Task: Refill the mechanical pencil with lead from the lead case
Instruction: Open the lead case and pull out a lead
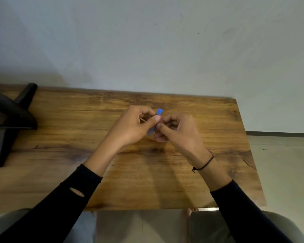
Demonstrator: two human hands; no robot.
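Both hands meet above the middle of the wooden table [209, 155]. My left hand [135, 127] pinches a small blue lead case [159, 112], whose top end sticks up past my thumb and whose lower end shows below it. A thin pale stick, perhaps the pencil [142, 120], shows inside my left palm. My right hand [179, 130] is curled against the case, its fingertips pinched together at the case's side. Whether a lead is between them is too small to tell.
A black stand with angled legs [11, 120] sits on the table's left end. A pale wall rises right behind the table's far edge. The table's right edge drops to a tiled floor [279, 172]. My knees show under the near edge.
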